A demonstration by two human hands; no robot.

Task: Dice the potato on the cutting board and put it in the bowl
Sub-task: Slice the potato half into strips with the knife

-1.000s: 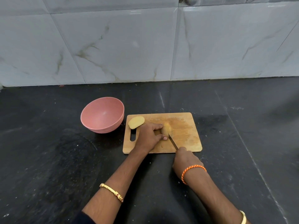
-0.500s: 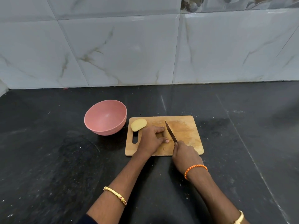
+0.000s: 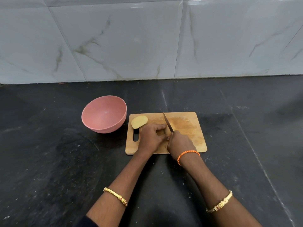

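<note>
Since a moment ago the right hand (image 3: 179, 143) has slid forward onto the cutting board (image 3: 188, 126), and the knife (image 3: 168, 122) it grips now points farther across the board, its tip near the far edge.

Nearest the viewer, two bare forearms reach over a black stone counter (image 3: 49, 169) flecked with pale specks. A gold bangle (image 3: 115, 196) sits on the left arm; a gold bracelet (image 3: 219, 204) and an orange cord (image 3: 187, 154) sit on the right.

On the near half of the board, the left hand (image 3: 150, 138) lies with its fingers curled down over something just left of the blade; what it covers is hidden, so I cannot tell whether it grasps a piece of potato. The right hand is clenched around the knife handle, its knuckles touching the left thumb. The blade slants up and away from the hand.

At the board's far left corner, just beyond the handle slot (image 3: 135, 135), half a potato (image 3: 139, 121) lies cut face up, apart from both hands.

Left of the board, close beside it, a pink bowl (image 3: 105, 114) stands upright with nothing visible inside.

Beyond the board, the counter runs to a wall of glossy grey-white marble tiles (image 3: 131, 38) with faint veins.
</note>
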